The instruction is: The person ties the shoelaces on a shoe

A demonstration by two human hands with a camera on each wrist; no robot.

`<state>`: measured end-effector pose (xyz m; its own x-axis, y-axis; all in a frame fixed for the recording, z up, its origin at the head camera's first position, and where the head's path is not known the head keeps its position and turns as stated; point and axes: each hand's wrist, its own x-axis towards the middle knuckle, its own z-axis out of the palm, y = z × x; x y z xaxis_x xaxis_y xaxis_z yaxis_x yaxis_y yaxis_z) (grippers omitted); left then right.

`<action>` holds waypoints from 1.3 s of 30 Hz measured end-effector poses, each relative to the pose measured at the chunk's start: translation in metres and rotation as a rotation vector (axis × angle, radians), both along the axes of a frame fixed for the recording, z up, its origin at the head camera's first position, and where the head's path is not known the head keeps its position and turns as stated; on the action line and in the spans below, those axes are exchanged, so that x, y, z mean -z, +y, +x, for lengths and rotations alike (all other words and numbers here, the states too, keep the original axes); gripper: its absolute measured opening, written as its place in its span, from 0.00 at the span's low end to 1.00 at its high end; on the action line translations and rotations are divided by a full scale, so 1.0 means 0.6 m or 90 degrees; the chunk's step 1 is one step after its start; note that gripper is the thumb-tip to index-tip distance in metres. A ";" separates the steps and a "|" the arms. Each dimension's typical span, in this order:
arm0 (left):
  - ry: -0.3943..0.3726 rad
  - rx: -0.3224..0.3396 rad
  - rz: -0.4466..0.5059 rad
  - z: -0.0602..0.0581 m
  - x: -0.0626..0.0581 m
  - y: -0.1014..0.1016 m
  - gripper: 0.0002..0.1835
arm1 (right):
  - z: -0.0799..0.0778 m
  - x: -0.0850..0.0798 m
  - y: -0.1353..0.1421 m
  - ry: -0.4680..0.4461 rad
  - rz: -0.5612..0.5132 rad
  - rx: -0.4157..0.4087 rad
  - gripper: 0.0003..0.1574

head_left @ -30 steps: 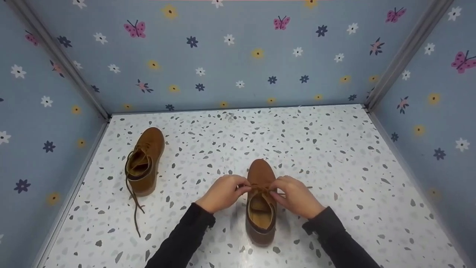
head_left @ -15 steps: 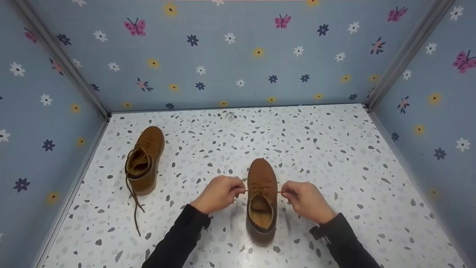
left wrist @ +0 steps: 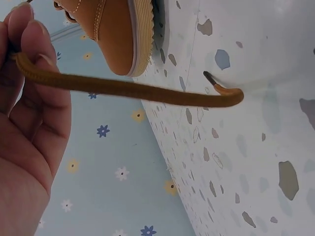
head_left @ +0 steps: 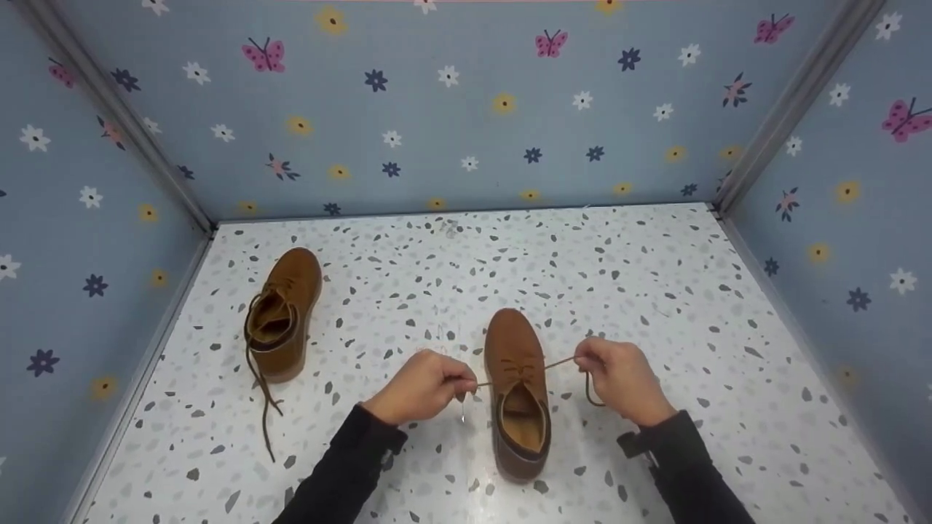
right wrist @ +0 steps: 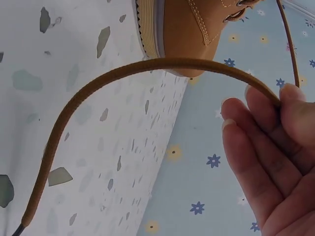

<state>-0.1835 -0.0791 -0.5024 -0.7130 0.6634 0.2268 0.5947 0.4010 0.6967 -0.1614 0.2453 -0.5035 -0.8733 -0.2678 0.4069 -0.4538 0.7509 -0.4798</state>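
Note:
A tan lace-up shoe (head_left: pixel 513 338) stands upright between both hands, its toe pointing away from me. On its left side my left hand (head_left: pixel 426 386) pinches one end of the shoelace (left wrist: pixel 133 92), whose tail hangs free past the fingers with a dark tip. To the right, my right hand (head_left: pixel 622 378) pinches the other part of the shoelace (right wrist: pixel 162 63) between thumb and forefinger, and a longer tail curves down below. Both lace parts run taut from the shoe's upper eyelets to the hands. In both wrist views the shoe shows only partly.
A second tan shoe (head_left: pixel 291 364) stands at the left, toe away, with its loose laces (head_left: pixel 266 418) trailing over its side onto the speckled white surface (head_left: pixel 408 269). Blue flowered panels (head_left: pixel 466 116) with grey corner strips border the back and both sides.
My hands have drawn apart from over the laces to either side, pulling the lace ends outward. The right hand has moved farther right, and the shoe has turned slightly.

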 end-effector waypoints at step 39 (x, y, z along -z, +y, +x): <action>0.037 -0.110 -0.049 0.011 0.041 -0.023 0.06 | 0.033 0.021 0.026 -0.138 0.060 -0.050 0.09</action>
